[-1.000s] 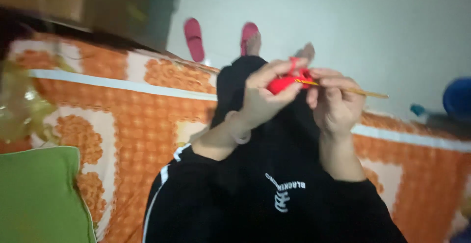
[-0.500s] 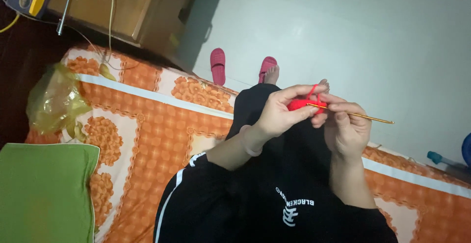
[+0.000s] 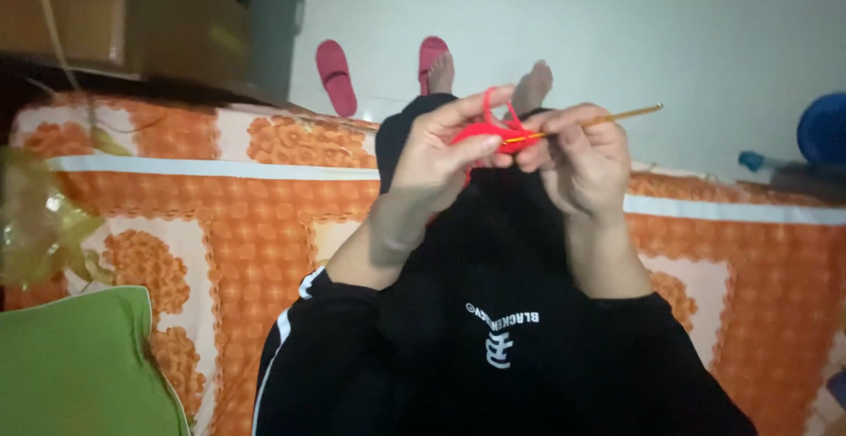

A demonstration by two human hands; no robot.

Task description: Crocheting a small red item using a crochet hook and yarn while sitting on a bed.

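**View settles lower; hands and crochet piece now centred over the lap**

From my remote seat, the biggest change is the frame itself: half a second ago the wooden cabinet and yellow device filled the upper left, and now I see only the cabinet's [image 3: 132, 22] lower edge at eleven o'clock. The orange patterned bedspread [image 3: 264, 216] runs across the whole width, with the green pillow [image 3: 79, 365] at seven o'clock and a crumpled yellow plastic bag [image 3: 35, 225] at nine. The pink slippers [image 3: 337, 75] sit on the pale floor at twelve, beside the person's bare feet.

The hands have drifted toward the middle and sit closer together than before. The left hand [image 3: 432, 158] is closed, pinching the red yarn piece [image 3: 485, 132] between thumb and fingers, a red loop standing up over the index finger. The right hand [image 3: 582, 158] is closed round the golden crochet hook [image 3: 586, 123], whose handle points to two o'clock and whose tip is buried in the red work. I judge the stitching is under way, the work held just above the black-clad knees.
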